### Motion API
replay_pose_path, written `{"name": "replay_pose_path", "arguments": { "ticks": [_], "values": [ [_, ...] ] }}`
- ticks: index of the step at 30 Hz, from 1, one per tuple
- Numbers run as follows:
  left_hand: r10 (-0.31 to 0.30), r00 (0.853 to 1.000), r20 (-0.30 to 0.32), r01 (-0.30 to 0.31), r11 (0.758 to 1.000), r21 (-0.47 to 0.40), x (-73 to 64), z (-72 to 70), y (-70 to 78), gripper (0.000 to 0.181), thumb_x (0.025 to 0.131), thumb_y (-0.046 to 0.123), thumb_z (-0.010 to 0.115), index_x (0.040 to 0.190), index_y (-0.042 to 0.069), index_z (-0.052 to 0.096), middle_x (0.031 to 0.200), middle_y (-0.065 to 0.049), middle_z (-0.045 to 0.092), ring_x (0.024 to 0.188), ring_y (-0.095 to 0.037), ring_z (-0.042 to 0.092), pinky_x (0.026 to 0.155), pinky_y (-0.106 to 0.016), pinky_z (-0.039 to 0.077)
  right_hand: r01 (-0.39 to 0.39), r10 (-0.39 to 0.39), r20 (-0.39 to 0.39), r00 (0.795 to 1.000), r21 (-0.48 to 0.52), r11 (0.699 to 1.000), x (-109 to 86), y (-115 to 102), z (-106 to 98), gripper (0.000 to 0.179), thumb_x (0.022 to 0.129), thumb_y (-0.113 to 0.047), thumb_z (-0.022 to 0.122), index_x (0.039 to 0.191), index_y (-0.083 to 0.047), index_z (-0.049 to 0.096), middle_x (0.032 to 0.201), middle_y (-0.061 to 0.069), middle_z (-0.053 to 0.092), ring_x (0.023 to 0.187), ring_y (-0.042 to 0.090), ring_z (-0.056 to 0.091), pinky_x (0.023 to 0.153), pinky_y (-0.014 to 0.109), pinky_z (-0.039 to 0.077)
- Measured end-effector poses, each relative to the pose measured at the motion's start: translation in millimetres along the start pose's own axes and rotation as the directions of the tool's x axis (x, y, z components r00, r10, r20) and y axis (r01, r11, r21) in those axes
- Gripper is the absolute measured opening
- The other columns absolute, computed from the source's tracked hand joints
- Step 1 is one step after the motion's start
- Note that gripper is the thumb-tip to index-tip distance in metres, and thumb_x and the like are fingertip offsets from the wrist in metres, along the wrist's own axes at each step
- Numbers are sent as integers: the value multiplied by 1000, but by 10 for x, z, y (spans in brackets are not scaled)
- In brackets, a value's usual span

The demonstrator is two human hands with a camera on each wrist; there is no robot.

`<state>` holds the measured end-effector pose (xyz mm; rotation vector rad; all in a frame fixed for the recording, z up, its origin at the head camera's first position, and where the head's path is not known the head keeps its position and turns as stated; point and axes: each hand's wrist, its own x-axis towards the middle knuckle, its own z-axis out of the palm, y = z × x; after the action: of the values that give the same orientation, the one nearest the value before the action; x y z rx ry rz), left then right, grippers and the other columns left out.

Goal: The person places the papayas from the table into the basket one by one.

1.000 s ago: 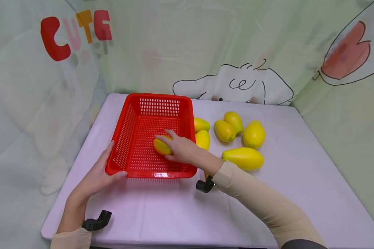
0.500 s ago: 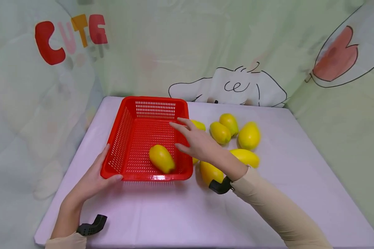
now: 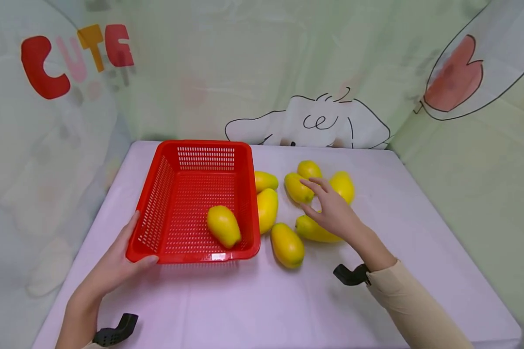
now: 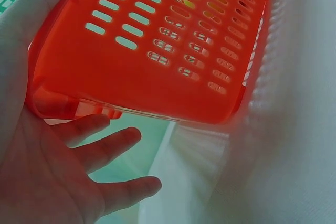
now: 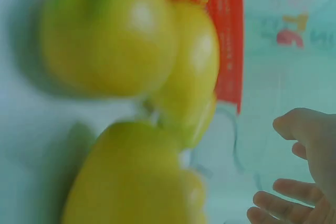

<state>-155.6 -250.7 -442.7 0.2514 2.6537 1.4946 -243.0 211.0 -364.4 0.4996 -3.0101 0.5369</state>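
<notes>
My left hand rests against the near left corner of a red slotted basket. Its thumb lies by the front rim; in the left wrist view, several fingers stretch out straight, apart from the basket wall. Inside the basket lies one yellow mango. My right hand hovers with spread, slightly bent fingers over the mangoes on the right, holding nothing. Just beyond its fingertips is another mango, and a long one is partly hidden below the hand. Whether the fingers touch any fruit, I cannot tell.
Beside the basket's right wall lie two mangoes, the farther one and the nearer one. Another mango is nearer the front. Farther back are a mango and one at right. A white cloth covers the table.
My right hand has let go of the mango in the basket and moved right, over the mangoes on the table. My left hand stays at the basket corner. The head view has shifted slightly.
</notes>
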Motion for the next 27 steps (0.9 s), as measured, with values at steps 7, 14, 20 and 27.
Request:
{"name": "replay_pose_path", "arguments": {
  "ticks": [7,14,20,27],
  "values": [
    [-1,1000,3,1,1000,-23,5,23,9,107,81,26,74,151,36,-6,157,-13,12,132,-35,28,79,-17,50,-60,58,41,997,45,997,-296,550,94,56,92,-31,61,140,-8,44,142,18,40,127,39,43,105,59,36],
    [-24,1000,-8,23,998,-62,-18,7,20,106,81,22,74,151,40,-5,156,-11,14,127,-30,33,75,-21,55,-55,48,77,996,88,995,-473,826,232,64,90,-44,61,140,-9,44,139,18,41,127,38,42,106,59,33],
    [-63,998,-3,62,995,-83,-31,13,23,105,82,23,72,150,42,-5,156,-10,14,124,-22,34,74,-25,57,-7,-1,67,998,122,993,-497,897,314,73,85,-44,68,143,-12,39,140,15,38,127,36,41,106,59,34],
    [-82,997,0,82,994,-77,-2,36,28,104,83,23,72,150,42,-5,156,-10,15,123,-18,36,75,-24,57,-6,-8,102,995,135,991,-454,949,311,81,78,-45,75,143,-14,38,141,14,37,127,35,40,106,60,34]
  ]
}}
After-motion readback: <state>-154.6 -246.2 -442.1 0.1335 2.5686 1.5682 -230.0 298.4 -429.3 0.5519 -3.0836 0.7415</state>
